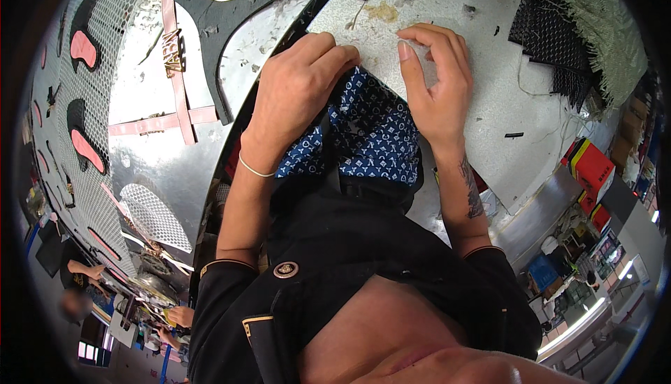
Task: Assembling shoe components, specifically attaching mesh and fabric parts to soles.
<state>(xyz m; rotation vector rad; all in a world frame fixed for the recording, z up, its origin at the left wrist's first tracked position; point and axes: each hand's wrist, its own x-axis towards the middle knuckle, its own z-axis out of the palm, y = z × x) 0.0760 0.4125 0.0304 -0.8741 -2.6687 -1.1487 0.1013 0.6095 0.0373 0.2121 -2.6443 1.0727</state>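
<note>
My left hand (302, 82) is closed, its fingers curled together over the upper tip of a blue cloth with a white pattern (381, 136). What the fingertips hold, if anything, is hidden behind the knuckles. To its right, my right hand (442, 83) is raised above the pale worktop (500, 129), thumb and fingers apart with nothing between them. The blue cloth spreads below and between both hands, against my black clothing; I cannot tell whether it is worn or lies loose.
Left of a dark edge lie a dark Y-shaped piece (217, 17) and crossed pink straps (183, 94) with gold metal trim. Further left, white mesh (129, 41) bears black-and-pink pieces (85, 48). Black woven sheets (549, 41) and pale green cloth (601, 34) lie right. Other people's hands (180, 316) show lower left.
</note>
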